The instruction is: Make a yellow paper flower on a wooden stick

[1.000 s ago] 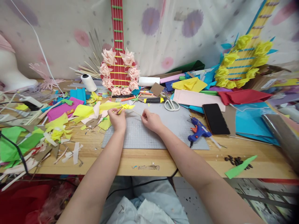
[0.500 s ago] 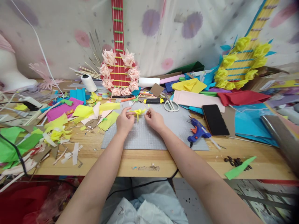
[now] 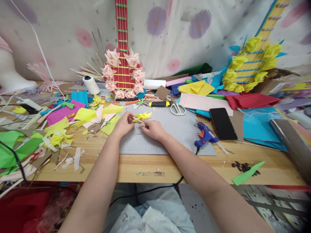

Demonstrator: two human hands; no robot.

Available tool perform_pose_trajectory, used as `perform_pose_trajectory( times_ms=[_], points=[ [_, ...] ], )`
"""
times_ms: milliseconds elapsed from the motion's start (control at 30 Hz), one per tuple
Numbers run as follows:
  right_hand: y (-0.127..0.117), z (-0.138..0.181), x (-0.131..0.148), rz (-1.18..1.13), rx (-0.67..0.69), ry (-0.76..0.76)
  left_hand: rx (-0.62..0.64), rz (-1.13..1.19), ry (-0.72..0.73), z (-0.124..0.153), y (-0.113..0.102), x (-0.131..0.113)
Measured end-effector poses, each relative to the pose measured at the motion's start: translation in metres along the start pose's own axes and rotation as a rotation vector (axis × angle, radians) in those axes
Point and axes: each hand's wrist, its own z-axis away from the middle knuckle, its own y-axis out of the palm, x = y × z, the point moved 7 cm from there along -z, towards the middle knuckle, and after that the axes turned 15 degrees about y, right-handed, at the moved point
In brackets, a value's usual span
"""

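My left hand (image 3: pixel 124 124) is closed in a pinch at the left end of a small yellow paper flower (image 3: pixel 145 115), just above the grey cutting mat (image 3: pixel 170 142). The flower lies sideways, its petals pointing right. My right hand (image 3: pixel 153 130) grips a thin pale stick (image 3: pixel 139 120) between thumb and fingers. That stick slants up and left across the front of the flower towards my left fingertips. Whether its tip touches the flower or the fingers is too small to tell.
A blue glue gun (image 3: pixel 205 134) lies on the mat's right side beside a phone (image 3: pixel 223 123). Scissors (image 3: pixel 178 109) and a yellow-black cutter (image 3: pixel 159 104) lie behind. Paper scraps (image 3: pixel 58 129) crowd the left. A red paper guitar (image 3: pixel 123 77) stands at the back.
My right hand has moved left and slightly down, and the stick now crosses in front of the flower. The flower has turned from hanging downward to lying sideways; my left hand shifted slightly left.
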Motion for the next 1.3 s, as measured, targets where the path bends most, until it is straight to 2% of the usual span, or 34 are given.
perform_pose_trajectory(
  times_ms=[233, 433, 700, 1133, 1300],
  points=[
    [-0.005, -0.007, -0.015, 0.163, -0.055, 0.166, 0.042, -0.031, -0.017, 0.000, 0.006, 0.000],
    [-0.007, -0.008, -0.021, 0.148, -0.100, 0.263, 0.027, -0.009, -0.009, 0.001, 0.011, -0.008],
    [-0.005, -0.010, -0.024, 0.103, -0.104, 0.274, -0.013, 0.015, -0.003, 0.000, 0.019, -0.011],
    [-0.009, -0.012, -0.026, 0.066, -0.129, 0.391, 0.060, -0.064, 0.022, 0.000, 0.028, -0.022],
    [-0.008, -0.010, -0.025, 0.103, -0.153, 0.354, -0.014, -0.043, -0.019, 0.001, 0.025, -0.023]
  ],
)
